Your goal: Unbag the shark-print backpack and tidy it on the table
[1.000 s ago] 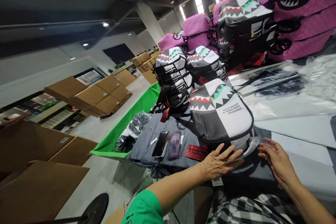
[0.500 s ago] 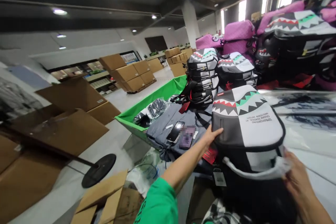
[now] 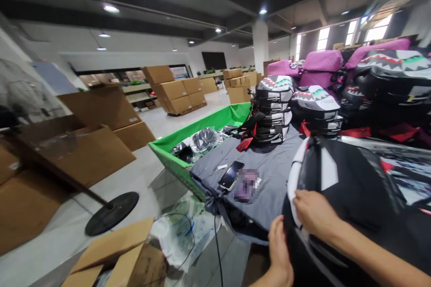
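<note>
A black, white and grey backpack lies turned at the right, its black face and side zip edge showing. My right hand reaches across from the right, its fingers closed on the pale edge of the backpack near the zip. Lower down, my left hand rests with straightened fingers against the bag's near left side. On the grey cloth-covered table lie a dark phone and a purple item, partly pixelated.
Stacked shark-pattern backpacks stand behind, with pink bags beyond. A green-lined bin holds plastic-wrapped things. Cardboard boxes and a round black stand base are on the left. An open carton sits below, beside plastic bags.
The backpack has been turned from its patterned front to its black side. My right hand has moved left across it onto the edge; my left hand has gone lower. The view has shifted.
</note>
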The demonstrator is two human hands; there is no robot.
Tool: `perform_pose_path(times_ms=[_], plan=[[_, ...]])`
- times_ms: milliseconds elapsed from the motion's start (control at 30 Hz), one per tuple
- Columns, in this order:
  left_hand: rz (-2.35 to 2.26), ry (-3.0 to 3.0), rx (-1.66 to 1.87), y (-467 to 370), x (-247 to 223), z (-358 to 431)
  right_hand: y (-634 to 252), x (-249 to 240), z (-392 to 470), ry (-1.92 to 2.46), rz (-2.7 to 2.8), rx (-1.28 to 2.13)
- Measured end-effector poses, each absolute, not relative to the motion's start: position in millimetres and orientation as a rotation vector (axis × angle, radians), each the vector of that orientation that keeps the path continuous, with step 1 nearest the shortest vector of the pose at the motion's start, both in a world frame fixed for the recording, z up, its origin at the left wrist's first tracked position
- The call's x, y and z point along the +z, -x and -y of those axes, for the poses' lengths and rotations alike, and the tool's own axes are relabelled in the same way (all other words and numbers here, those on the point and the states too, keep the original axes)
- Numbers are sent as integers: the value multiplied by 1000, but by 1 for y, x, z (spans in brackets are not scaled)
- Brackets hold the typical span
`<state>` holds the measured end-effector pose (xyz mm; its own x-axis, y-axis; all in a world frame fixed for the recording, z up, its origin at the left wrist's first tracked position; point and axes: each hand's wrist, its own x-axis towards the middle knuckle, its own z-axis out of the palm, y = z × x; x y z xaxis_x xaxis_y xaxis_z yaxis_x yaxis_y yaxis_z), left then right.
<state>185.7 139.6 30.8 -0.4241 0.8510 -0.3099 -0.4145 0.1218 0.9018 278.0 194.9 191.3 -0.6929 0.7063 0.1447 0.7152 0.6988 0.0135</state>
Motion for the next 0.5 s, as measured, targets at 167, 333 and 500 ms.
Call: perform_pose_path(times_ms=[167,333,500], plan=[[-1518,-1636,1879,-137,34,-112,-259,173,-220,1085,2783,180],[-1011,-2736,1604,-157,75,-149,-353,223,-205,1077,2137,315],[-967,-2844,1291,-142,84,-225,-455,180,-123,1543,1705,286]])
